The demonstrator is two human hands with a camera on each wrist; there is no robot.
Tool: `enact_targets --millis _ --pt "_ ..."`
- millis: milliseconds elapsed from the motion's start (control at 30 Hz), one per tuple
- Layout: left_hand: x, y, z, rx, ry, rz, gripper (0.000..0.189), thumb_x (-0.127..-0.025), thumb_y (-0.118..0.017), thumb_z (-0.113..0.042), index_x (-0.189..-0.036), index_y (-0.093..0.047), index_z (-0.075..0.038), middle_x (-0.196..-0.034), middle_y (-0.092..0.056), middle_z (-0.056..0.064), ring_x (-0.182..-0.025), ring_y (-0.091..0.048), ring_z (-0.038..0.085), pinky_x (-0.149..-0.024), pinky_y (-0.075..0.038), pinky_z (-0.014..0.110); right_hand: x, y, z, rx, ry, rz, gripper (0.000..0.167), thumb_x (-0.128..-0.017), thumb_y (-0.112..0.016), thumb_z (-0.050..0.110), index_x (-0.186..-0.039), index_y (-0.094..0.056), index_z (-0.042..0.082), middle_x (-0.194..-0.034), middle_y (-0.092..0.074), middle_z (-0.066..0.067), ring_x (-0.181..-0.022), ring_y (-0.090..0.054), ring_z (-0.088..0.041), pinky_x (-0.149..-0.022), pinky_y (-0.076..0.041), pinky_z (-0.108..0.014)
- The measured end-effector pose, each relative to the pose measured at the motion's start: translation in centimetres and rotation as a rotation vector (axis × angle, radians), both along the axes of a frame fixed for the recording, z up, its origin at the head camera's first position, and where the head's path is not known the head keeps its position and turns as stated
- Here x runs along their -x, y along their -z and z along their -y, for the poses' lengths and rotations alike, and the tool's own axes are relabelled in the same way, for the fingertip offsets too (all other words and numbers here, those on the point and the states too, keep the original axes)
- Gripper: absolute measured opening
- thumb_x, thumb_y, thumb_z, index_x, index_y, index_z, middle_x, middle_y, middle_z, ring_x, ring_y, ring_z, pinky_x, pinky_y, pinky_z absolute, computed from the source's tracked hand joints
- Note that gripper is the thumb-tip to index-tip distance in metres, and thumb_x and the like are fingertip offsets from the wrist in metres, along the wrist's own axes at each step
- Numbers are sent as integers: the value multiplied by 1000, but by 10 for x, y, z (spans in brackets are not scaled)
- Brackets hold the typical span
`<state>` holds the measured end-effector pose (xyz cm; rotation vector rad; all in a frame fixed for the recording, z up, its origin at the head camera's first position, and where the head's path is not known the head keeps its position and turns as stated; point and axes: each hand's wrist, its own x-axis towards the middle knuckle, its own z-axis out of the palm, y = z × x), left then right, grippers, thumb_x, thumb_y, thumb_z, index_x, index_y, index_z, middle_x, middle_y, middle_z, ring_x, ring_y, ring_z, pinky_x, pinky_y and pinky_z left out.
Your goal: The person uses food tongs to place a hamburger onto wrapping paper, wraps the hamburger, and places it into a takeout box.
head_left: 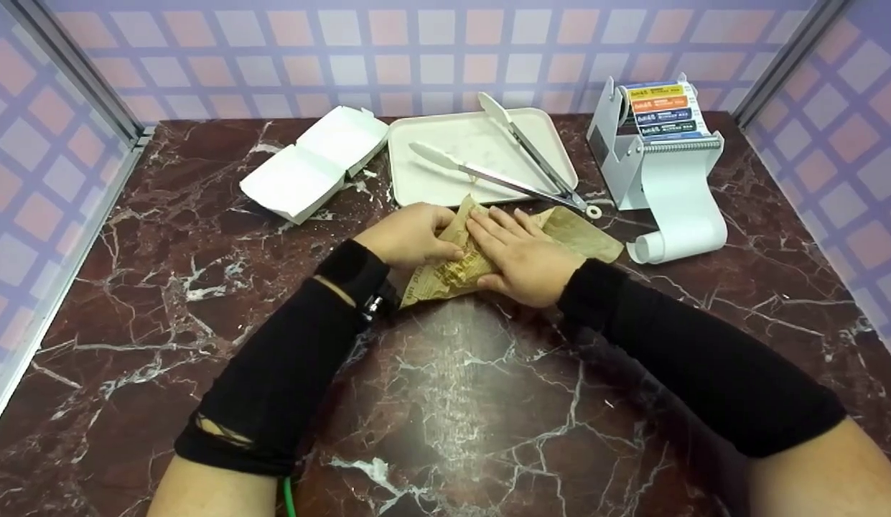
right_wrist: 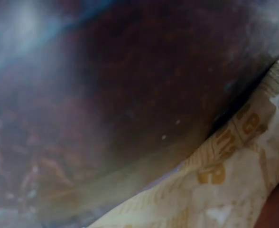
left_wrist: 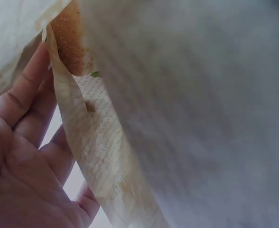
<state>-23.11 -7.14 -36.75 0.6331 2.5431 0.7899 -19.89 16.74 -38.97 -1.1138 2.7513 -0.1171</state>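
Observation:
Brown printed wrapping paper lies folded in front of the tray. My left hand holds its left side, thumb over the top and fingertips at the paper's edge. Through a gap in the folds, the left wrist view shows a toasted bun with a bit of green leaf. With fingers stretched out, my right hand presses flat on the folded paper. An unfolded end of paper sticks out beyond the right hand. In the right wrist view, the printed paper fills the lower right corner.
Behind the paper is a white tray with metal tongs across it. At the back left, a white cardboard box stands with its lid up. A label roll dispenser at the right trails a white strip onto the marbled table.

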Motion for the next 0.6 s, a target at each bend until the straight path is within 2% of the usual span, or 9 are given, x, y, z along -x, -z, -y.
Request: enact_targets --millis 67,133,233,300,433,533,600 --pt "-5 -2 3 -8 -25 22 42 -94 -79 -35 -125 -64 -13 -120 -71 5 -106 -66 21 -103 -54 41 0 1 0 -4 0 -5 89 -106 -52 52 -170 -7 9 -178 -5 -12 -164 -10 -39 -133 -7 -62" --pt "-13 -4 5 -11 -59 27 60 -92 -81 -36 -141 -56 -12 -140 -64 8 -120 -64 25 -114 -50 45 0 1 0 -13 3 -6 89 -106 -52 52 -170 -8 9 -178 -6 -12 -164 -11 -39 -133 -8 -62" --pt "-28 -6 8 25 -109 -33 83 -86 -85 -39 -154 -45 -12 -153 -53 10 -135 -54 30 -123 -40 48 -1 0 1 -25 12 2 89 -106 -52 53 -170 -7 10 -178 -7 -12 -164 -12 -39 -133 -10 -62" --pt "-38 -6 11 55 -136 -77 93 -82 -87 -41 -157 -41 -12 -153 -53 10 -138 -50 31 -125 -36 50 0 -2 2 -29 20 14 90 -106 -53 53 -170 -8 9 -178 -8 -13 -163 -14 -40 -133 -10 -61" --pt "-54 -2 20 69 -149 -85 93 -80 -90 -35 -156 -41 -13 -135 -64 3 -122 -59 28 -120 -34 52 1 -7 4 -22 28 38 91 -104 -58 51 -169 -11 8 -177 -14 -16 -162 -19 -41 -133 -13 -62" --pt "-62 4 27 48 -152 -57 83 -81 -90 -27 -150 -46 -16 -117 -68 -2 -103 -63 24 -109 -43 49 4 -10 7 1 19 43 94 -102 -64 49 -169 -15 5 -174 -22 -20 -160 -25 -42 -132 -17 -61" --pt "-64 7 30 33 -151 -41 76 -82 -89 -24 -146 -48 -17 -112 -67 -3 -95 -65 23 -98 -53 44 6 -11 9 18 4 40 96 -100 -68 46 -168 -16 3 -171 -27 -22 -157 -29 -42 -132 -19 -60"
